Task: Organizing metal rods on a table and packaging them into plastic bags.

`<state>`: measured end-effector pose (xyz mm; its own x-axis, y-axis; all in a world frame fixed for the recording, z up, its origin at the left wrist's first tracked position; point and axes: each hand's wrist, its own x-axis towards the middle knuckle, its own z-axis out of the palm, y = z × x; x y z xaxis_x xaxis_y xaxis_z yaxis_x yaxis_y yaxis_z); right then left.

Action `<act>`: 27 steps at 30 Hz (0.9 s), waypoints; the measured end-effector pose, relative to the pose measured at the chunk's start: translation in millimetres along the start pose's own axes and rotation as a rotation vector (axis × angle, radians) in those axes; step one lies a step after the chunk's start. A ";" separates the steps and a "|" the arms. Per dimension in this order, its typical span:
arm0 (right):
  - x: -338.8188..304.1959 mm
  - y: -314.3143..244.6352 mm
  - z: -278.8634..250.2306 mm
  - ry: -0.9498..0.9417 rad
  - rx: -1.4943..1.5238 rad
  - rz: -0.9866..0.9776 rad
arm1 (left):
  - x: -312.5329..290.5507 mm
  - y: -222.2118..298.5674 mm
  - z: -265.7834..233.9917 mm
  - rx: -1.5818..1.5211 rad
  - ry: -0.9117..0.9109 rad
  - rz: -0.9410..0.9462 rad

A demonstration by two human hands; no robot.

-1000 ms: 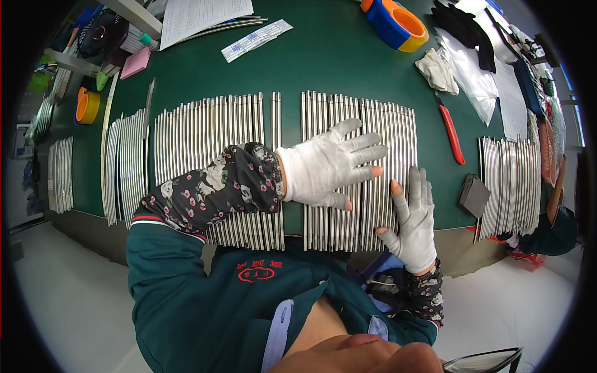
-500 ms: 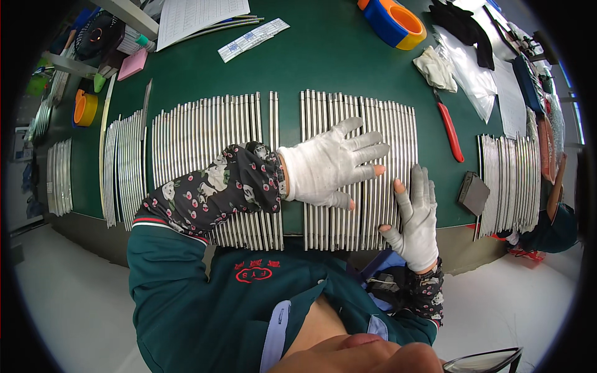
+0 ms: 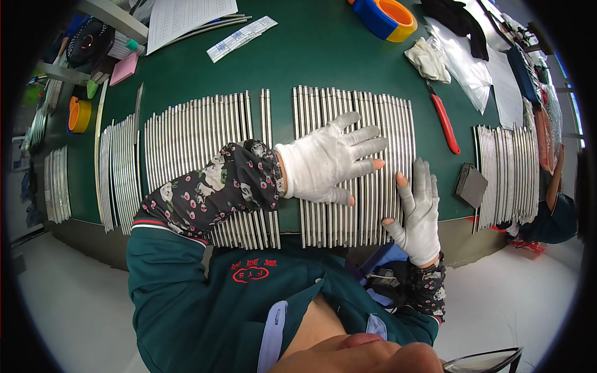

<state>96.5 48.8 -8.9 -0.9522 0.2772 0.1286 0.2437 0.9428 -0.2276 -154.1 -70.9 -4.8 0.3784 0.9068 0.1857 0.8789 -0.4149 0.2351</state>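
My left hand (image 3: 333, 160), in a white glove with bare thumb and index tips, lies flat with fingers spread across a row of thin metal rods (image 3: 323, 105). My right hand (image 3: 418, 214), gloved the same way, rests along the right edge of that row, fingers stretched out and thumb apart. Beneath my left forearm lies a wider row of rods (image 3: 199, 133), partly hidden by the sleeve. A narrow pair of rods (image 3: 266, 118) sits between the two rows, with green table showing on each side of it.
On the green table (image 3: 298, 50) lie a red-handled tool (image 3: 444, 121), a grey block (image 3: 471, 185), a white cloth (image 3: 428, 61) and a blue-and-orange tape dispenser (image 3: 387, 18). More rods (image 3: 507, 177) lie at right and others (image 3: 118, 174) at left. A person's sleeve (image 3: 550, 221) shows far right.
The table and its contents sit slightly further left in the picture. Both hands keep nearly the same pose; the rod row's right edge now lies closer beside my right fingers.
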 end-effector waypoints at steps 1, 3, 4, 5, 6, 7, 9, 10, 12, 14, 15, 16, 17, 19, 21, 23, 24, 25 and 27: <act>-0.1 -0.2 -0.6 -0.001 -0.002 0.002 | -0.2 0.1 0.2 -0.003 0.005 -0.001; -0.4 0.1 -1.5 0.000 -0.002 0.001 | 0.3 1.3 0.3 -0.004 0.009 -0.004; -0.5 0.3 -1.8 0.005 -0.005 -0.004 | 0.7 1.9 0.5 0.002 0.008 -0.008; -0.7 0.7 -2.1 0.009 -0.008 -0.007 | 1.5 2.0 0.9 0.007 0.008 -0.010; -1.0 1.1 -2.5 0.009 -0.009 -0.004 | 3.6 2.2 0.8 0.006 0.008 -0.007; -1.4 1.3 -3.0 0.006 -0.014 -0.002 | 7.0 2.1 0.5 0.007 -0.012 -0.003; -2.1 1.4 -4.4 0.003 -0.018 0.000 | 11.8 0.5 0.0 0.010 -0.032 0.000; -2.7 1.2 -4.7 0.010 -0.017 0.000 | 13.8 -2.9 1.0 -0.007 -0.013 0.037; -0.5 0.7 -4.5 0.021 -0.009 -0.013 | 13.5 -15.4 3.7 -0.016 0.003 0.061; 0.6 -1.4 -4.7 0.015 -0.005 -0.013 | 11.4 -38.5 9.0 0.098 0.126 -0.004; -0.9 -2.3 -4.4 0.015 -0.002 -0.016 | 11.4 -48.7 -7.9 0.162 0.081 -0.117; -2.5 -3.2 -3.7 0.018 -0.001 -0.012 | 8.5 -55.1 -10.4 0.223 0.085 -0.285; -3.0 -3.1 -2.4 0.020 -0.003 -0.006 | 2.7 -56.1 -12.6 0.271 0.109 -0.340; -1.9 -4.0 -1.5 0.020 -0.003 -0.010 | -11.8 -49.7 -17.2 0.309 0.163 -0.336; -2.4 -5.2 -2.2 0.016 -0.015 -0.009 | -23.9 -16.1 -26.1 0.135 0.103 -0.172; -3.9 -6.2 -2.8 0.020 -0.024 -0.011 | -33.6 8.2 -23.0 -0.037 -0.012 -0.019; -4.5 -7.1 -1.1 0.021 -0.035 -0.014 | -39.5 14.7 -15.9 -0.114 -0.088 0.034; -4.9 -8.1 0.9 0.023 -0.034 -0.011 | -45.0 17.9 -10.0 -0.089 -0.087 0.010; -2.5 -10.5 -0.1 0.026 -0.023 -0.021 | -51.5 18.8 -16.5 -0.084 -0.099 -0.001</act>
<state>96.4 38.2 -6.7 -0.9522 0.2614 0.1578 0.2279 0.9524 -0.2027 -161.8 -126.6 5.8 0.4077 0.9085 0.0914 0.8535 -0.4148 0.3154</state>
